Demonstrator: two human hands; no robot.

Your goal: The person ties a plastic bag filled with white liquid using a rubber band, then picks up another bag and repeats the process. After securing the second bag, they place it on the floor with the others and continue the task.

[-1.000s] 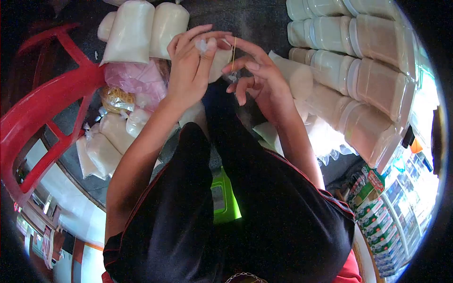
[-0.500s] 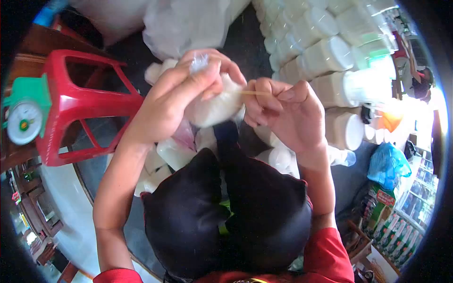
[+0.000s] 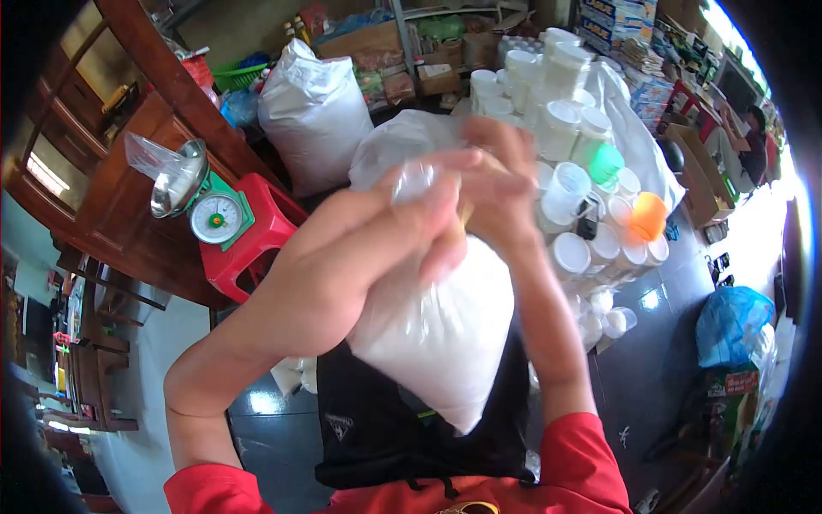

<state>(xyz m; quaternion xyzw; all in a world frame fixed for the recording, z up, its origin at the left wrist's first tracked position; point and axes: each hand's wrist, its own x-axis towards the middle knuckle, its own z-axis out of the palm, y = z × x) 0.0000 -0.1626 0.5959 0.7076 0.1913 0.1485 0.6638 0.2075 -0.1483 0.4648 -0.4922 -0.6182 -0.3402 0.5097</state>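
A clear plastic bag of white contents (image 3: 445, 343) hangs in front of my dark-clothed lap, its lower corner pointing down. My left hand (image 3: 368, 248) is closed on the gathered neck of the bag, with a bit of clear plastic sticking up above the fingers. Close against it at the neck, my right hand (image 3: 501, 184) is blurred by motion. A yellowish band shows faintly between the hands; how the right fingers hold it is not clear.
A green scale (image 3: 218, 214) with a metal pan stands on a red stool (image 3: 257, 231) at left. Behind is a large white sack (image 3: 312, 116). Many lidded white containers (image 3: 561, 128) stand at right, near a blue bag (image 3: 732, 325). A person (image 3: 758, 146) is at far right.
The view has tilted up, showing more of the room. The bag now hangs upright below my left hand, and my right hand has moved up beside its neck.
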